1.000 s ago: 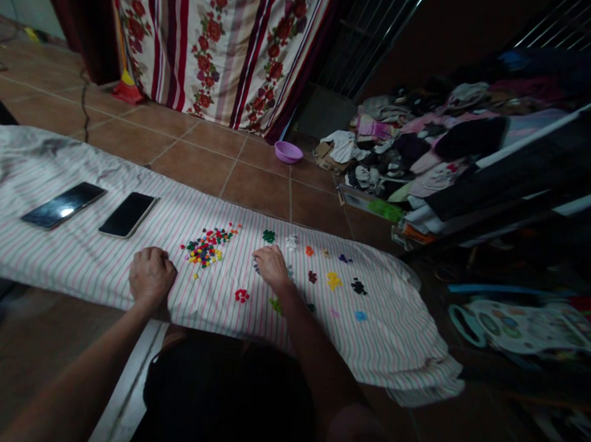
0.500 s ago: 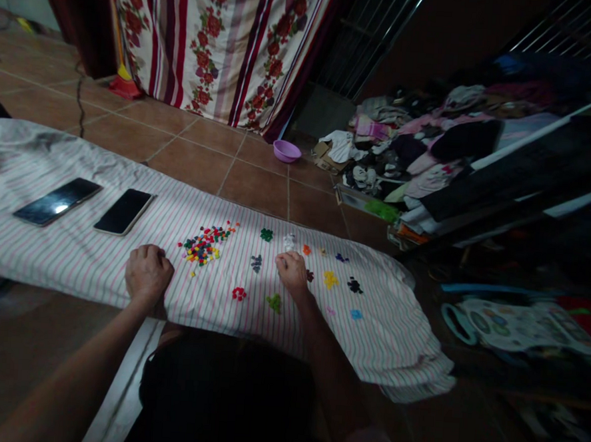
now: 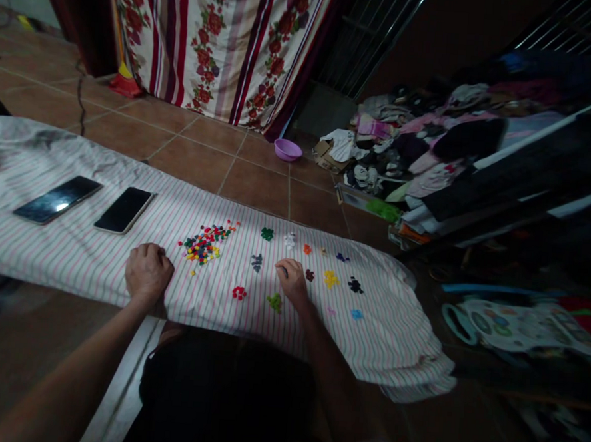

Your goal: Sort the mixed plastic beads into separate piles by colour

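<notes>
On the striped cloth (image 3: 195,308), my left hand (image 3: 147,270) rests curled to the left of a mixed pile of small coloured pieces (image 3: 204,242). Farther right, my right hand (image 3: 292,279) is closed with its fingertips together; what it pinches is too small to name. It lies between a grey heap (image 3: 257,263) and a dark red heap (image 3: 309,275), just below a white heap (image 3: 289,240). Around these are separate heaps: dark green (image 3: 267,234), red (image 3: 239,293), light green (image 3: 274,302), yellow (image 3: 331,278), black (image 3: 355,285) and light blue (image 3: 356,314).
Two phones, one (image 3: 57,200) beside the other (image 3: 124,210), lie on the cloth at the left. Beyond the far edge, a purple basin (image 3: 288,150) stands on the tiled floor. A pile of clothes (image 3: 411,138) is at the back right.
My right hand has drawn slightly down, away from the white heap, and more of the dark red heap shows. My left hand has stayed in place.
</notes>
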The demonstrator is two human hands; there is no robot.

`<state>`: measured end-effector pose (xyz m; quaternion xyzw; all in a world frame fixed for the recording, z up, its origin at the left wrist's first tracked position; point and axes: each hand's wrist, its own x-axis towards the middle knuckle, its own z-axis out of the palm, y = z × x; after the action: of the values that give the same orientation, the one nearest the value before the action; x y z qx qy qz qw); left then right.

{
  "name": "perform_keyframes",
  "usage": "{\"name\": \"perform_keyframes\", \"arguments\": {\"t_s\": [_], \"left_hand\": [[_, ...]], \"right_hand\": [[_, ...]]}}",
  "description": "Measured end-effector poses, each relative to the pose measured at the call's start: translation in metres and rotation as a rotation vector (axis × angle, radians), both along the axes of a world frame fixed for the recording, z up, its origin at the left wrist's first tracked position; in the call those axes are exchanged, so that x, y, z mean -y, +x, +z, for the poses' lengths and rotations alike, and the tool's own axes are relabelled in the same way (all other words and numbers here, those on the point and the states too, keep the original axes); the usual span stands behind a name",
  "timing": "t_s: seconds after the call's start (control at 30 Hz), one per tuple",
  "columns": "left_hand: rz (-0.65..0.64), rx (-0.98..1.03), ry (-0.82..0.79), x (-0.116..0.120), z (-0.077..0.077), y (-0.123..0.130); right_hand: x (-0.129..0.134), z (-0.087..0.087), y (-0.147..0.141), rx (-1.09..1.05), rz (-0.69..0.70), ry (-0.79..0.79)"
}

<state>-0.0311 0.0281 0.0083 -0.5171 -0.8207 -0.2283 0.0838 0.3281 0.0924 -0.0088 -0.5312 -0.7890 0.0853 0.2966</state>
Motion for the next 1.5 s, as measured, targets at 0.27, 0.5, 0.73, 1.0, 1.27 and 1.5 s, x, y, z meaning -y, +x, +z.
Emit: {"name": "perform_keyframes", "arguments": {"t_s": [0.27, 0.5, 0.73, 1.0, 1.27, 1.5], "left_hand": [[0.008, -0.005, 0.002, 0.001, 0.0, 0.0], [-0.011, -0.007, -0.003, 0.001, 0.001, -0.001], [-0.015, 0.011, -0.002, 0.002, 0.003, 0.0], [-0.027, 0.063, 0.008, 0.001, 0.001, -0.001], [-0.013, 0.08, 0.003, 0.001, 0.004, 0.0], [-0.02, 0.035, -0.016, 0.001, 0.004, -0.001]], "right_hand": [[-0.001, 0.014, -0.033, 0.134, 0.114, -0.044], [-0.01, 0.013, -0.052, 0.122, 0.133, -0.18], [0.0, 0.007, -0.055, 0.054, 0.078, -0.195], [-0.009, 0.005, -0.067, -0.016, 0.012, -0.251], [-0.006, 0.0, -0.073, 0.075, -0.055, -0.227], [-0.017, 0.0, -0.088, -0.039, -0.042, -0.164]]}}
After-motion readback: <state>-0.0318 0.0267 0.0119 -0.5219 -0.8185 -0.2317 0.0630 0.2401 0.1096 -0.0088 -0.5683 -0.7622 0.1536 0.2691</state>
